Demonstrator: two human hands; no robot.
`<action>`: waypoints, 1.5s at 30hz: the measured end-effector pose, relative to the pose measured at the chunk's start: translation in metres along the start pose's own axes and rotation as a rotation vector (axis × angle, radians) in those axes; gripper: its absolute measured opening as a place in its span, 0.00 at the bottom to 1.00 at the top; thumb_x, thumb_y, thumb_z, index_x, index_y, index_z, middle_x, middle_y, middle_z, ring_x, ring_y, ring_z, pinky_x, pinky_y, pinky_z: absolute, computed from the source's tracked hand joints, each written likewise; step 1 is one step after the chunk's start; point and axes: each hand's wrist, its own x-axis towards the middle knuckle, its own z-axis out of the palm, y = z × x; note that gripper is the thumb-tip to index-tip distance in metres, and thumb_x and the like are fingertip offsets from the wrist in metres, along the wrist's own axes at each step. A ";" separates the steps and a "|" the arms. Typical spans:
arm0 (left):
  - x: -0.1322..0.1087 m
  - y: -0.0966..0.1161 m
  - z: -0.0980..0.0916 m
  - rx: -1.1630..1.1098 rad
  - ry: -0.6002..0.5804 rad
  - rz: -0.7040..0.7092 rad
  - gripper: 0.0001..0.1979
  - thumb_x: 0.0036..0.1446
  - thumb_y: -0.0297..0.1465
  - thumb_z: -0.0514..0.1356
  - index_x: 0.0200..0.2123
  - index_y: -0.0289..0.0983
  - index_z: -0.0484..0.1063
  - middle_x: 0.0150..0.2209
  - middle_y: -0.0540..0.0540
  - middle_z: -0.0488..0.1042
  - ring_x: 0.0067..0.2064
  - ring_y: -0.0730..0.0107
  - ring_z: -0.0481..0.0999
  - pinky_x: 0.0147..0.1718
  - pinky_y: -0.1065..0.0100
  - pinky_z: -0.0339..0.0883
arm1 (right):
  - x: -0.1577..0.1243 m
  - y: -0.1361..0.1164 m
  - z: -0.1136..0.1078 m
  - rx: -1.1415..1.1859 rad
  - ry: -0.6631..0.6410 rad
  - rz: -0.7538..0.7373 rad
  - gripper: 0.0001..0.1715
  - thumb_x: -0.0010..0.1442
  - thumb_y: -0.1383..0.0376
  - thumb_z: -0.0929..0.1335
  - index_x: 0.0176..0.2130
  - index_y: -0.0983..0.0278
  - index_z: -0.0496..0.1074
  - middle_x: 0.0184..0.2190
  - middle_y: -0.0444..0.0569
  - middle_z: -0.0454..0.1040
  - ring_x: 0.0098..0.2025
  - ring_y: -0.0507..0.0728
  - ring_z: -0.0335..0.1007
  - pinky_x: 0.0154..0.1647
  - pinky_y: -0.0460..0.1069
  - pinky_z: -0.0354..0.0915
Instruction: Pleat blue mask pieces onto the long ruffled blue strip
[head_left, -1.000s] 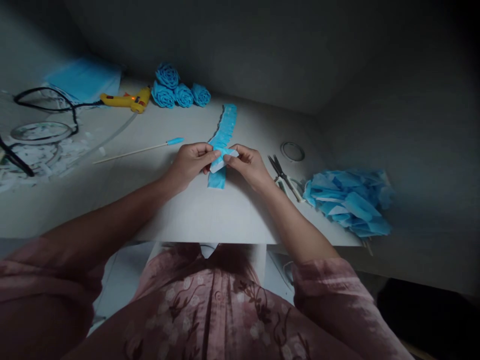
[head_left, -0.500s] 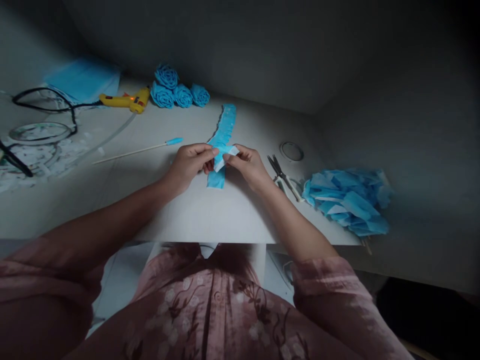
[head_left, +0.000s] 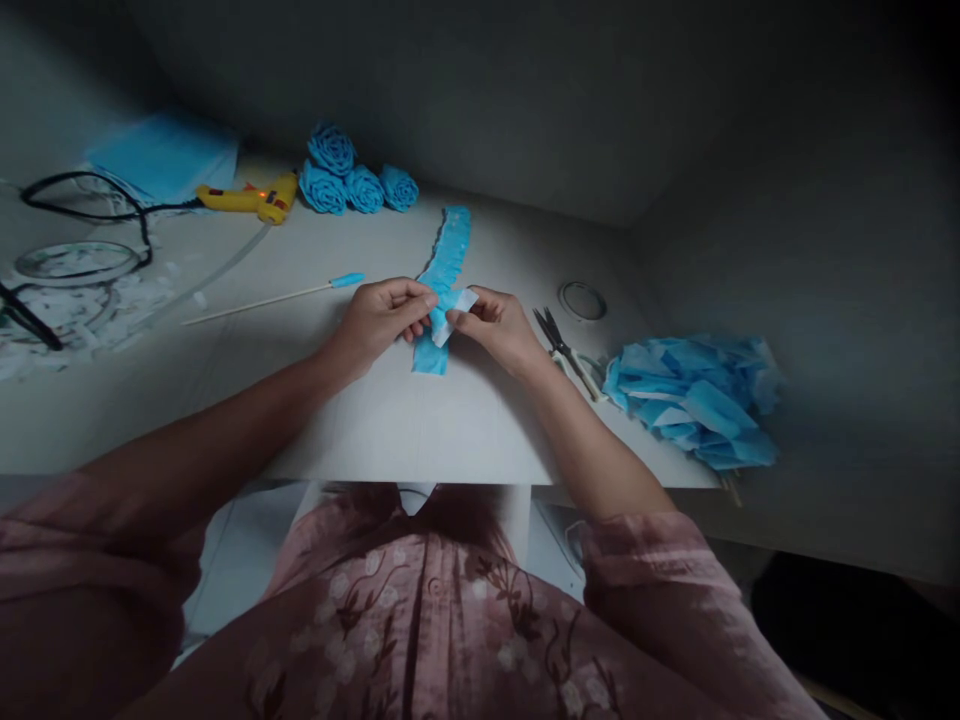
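Note:
A long ruffled blue paper strip (head_left: 450, 250) lies lengthwise on the pale desk (head_left: 390, 420), running away from me. My left hand (head_left: 379, 322) and my right hand (head_left: 499, 330) meet over its near part and pinch a small folded piece of the strip between thumbs and fingertips. The strip's near end (head_left: 430, 358) sticks out below my fingers. A thin wooden stick with a blue tip (head_left: 274, 298) lies just left of my left hand.
Small scissors (head_left: 566, 350) lie right of my right hand, beside a heap of blue paper pieces (head_left: 690, 400). At the back sit three blue paper roses (head_left: 349, 180), a yellow glue gun (head_left: 247, 198) with black cord, blue sheets (head_left: 161, 155). White scraps (head_left: 75, 310) litter the left.
Both hands have stayed on the strip with small finger movements; the pinched fold has shifted slightly. The view has drifted a little.

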 end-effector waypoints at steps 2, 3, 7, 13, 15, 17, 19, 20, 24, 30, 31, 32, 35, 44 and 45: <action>-0.001 0.002 -0.001 0.033 -0.005 0.005 0.07 0.58 0.27 0.69 0.27 0.34 0.78 0.23 0.50 0.75 0.23 0.78 0.70 0.24 0.75 0.63 | 0.001 0.002 -0.002 -0.005 0.006 -0.015 0.31 0.49 0.43 0.83 0.29 0.61 0.71 0.27 0.41 0.68 0.33 0.52 0.62 0.39 0.49 0.62; -0.002 0.002 -0.001 0.041 -0.007 0.007 0.08 0.58 0.26 0.69 0.26 0.34 0.77 0.23 0.50 0.76 0.23 0.79 0.69 0.24 0.75 0.63 | 0.002 0.002 -0.003 -0.012 0.015 -0.023 0.32 0.49 0.43 0.83 0.28 0.61 0.69 0.26 0.40 0.66 0.32 0.51 0.60 0.38 0.49 0.61; -0.003 0.003 -0.001 0.036 -0.019 -0.005 0.10 0.59 0.28 0.69 0.26 0.34 0.77 0.24 0.49 0.76 0.24 0.79 0.69 0.24 0.75 0.63 | 0.003 -0.002 -0.008 -0.038 0.045 -0.048 0.34 0.51 0.43 0.82 0.26 0.60 0.64 0.25 0.38 0.62 0.30 0.49 0.54 0.35 0.48 0.56; 0.000 -0.001 -0.003 0.046 -0.083 -0.045 0.11 0.60 0.35 0.70 0.30 0.34 0.79 0.24 0.49 0.76 0.23 0.77 0.70 0.23 0.73 0.62 | 0.002 0.001 -0.008 -0.048 -0.021 -0.054 0.34 0.53 0.44 0.82 0.26 0.61 0.63 0.25 0.37 0.60 0.30 0.49 0.52 0.33 0.47 0.54; 0.000 -0.001 -0.003 0.087 -0.118 -0.041 0.13 0.57 0.34 0.73 0.26 0.34 0.78 0.22 0.50 0.75 0.22 0.78 0.67 0.23 0.74 0.60 | 0.002 0.005 -0.008 -0.076 -0.044 -0.059 0.35 0.53 0.43 0.81 0.26 0.60 0.61 0.25 0.37 0.58 0.29 0.49 0.51 0.32 0.47 0.52; -0.001 0.000 -0.003 0.093 -0.123 -0.047 0.14 0.56 0.33 0.74 0.23 0.35 0.76 0.22 0.50 0.74 0.22 0.79 0.66 0.22 0.74 0.58 | 0.002 0.008 -0.010 -0.122 -0.035 -0.091 0.33 0.56 0.41 0.80 0.28 0.60 0.64 0.25 0.38 0.60 0.29 0.49 0.54 0.32 0.48 0.55; -0.001 0.001 -0.003 0.063 -0.104 -0.067 0.15 0.56 0.32 0.73 0.22 0.35 0.74 0.21 0.50 0.74 0.22 0.80 0.66 0.22 0.74 0.58 | 0.002 0.010 -0.014 -0.190 0.012 -0.173 0.28 0.62 0.40 0.76 0.37 0.60 0.73 0.30 0.41 0.69 0.33 0.52 0.64 0.38 0.49 0.64; 0.000 0.001 -0.004 0.037 -0.089 -0.082 0.16 0.57 0.32 0.73 0.22 0.35 0.73 0.21 0.50 0.73 0.22 0.80 0.66 0.22 0.74 0.58 | 0.002 0.010 -0.017 -0.238 0.040 -0.233 0.27 0.65 0.40 0.74 0.44 0.60 0.76 0.35 0.44 0.75 0.38 0.54 0.70 0.43 0.51 0.68; 0.002 0.000 -0.006 -0.119 -0.048 -0.144 0.15 0.59 0.30 0.71 0.23 0.35 0.72 0.22 0.50 0.73 0.22 0.79 0.68 0.23 0.74 0.60 | 0.003 0.010 -0.026 -0.517 0.062 -0.495 0.28 0.72 0.44 0.69 0.62 0.54 0.74 0.61 0.54 0.78 0.65 0.64 0.73 0.66 0.63 0.69; 0.003 0.001 -0.005 -0.256 -0.055 -0.180 0.14 0.59 0.29 0.72 0.25 0.35 0.73 0.22 0.51 0.71 0.23 0.79 0.68 0.23 0.74 0.61 | 0.007 0.018 -0.026 -0.716 -0.013 -0.648 0.20 0.73 0.52 0.68 0.61 0.51 0.77 0.71 0.51 0.70 0.75 0.68 0.62 0.78 0.72 0.54; 0.003 0.001 -0.005 -0.256 -0.056 -0.182 0.14 0.59 0.30 0.72 0.25 0.35 0.73 0.22 0.51 0.71 0.23 0.79 0.68 0.23 0.74 0.61 | 0.008 0.019 -0.026 -0.727 -0.019 -0.639 0.17 0.73 0.53 0.69 0.58 0.50 0.79 0.71 0.50 0.70 0.76 0.68 0.61 0.79 0.72 0.53; 0.002 0.001 -0.004 -0.252 -0.057 -0.184 0.14 0.60 0.30 0.72 0.24 0.35 0.73 0.22 0.51 0.71 0.23 0.79 0.68 0.23 0.74 0.61 | 0.008 0.020 -0.025 -0.735 -0.024 -0.627 0.15 0.73 0.54 0.69 0.55 0.50 0.81 0.70 0.49 0.71 0.76 0.68 0.61 0.79 0.72 0.52; 0.002 0.002 -0.004 -0.228 -0.057 -0.196 0.16 0.61 0.29 0.71 0.23 0.35 0.72 0.22 0.51 0.71 0.22 0.80 0.67 0.23 0.75 0.61 | 0.008 0.020 -0.023 -0.718 -0.032 -0.590 0.09 0.71 0.54 0.72 0.46 0.51 0.84 0.67 0.48 0.73 0.74 0.68 0.62 0.79 0.70 0.52; 0.001 -0.001 -0.002 -0.163 -0.037 -0.153 0.16 0.58 0.32 0.73 0.24 0.35 0.72 0.23 0.50 0.73 0.23 0.79 0.68 0.24 0.74 0.60 | 0.003 0.015 -0.014 -0.431 0.012 -0.457 0.16 0.69 0.47 0.74 0.41 0.55 0.84 0.62 0.52 0.77 0.69 0.64 0.71 0.76 0.67 0.60; 0.000 -0.001 -0.002 -0.155 -0.038 -0.150 0.16 0.58 0.33 0.74 0.24 0.35 0.72 0.23 0.50 0.74 0.23 0.78 0.68 0.24 0.74 0.61 | 0.002 0.016 -0.013 -0.404 0.024 -0.434 0.17 0.68 0.46 0.75 0.41 0.56 0.84 0.62 0.53 0.77 0.68 0.64 0.72 0.76 0.67 0.61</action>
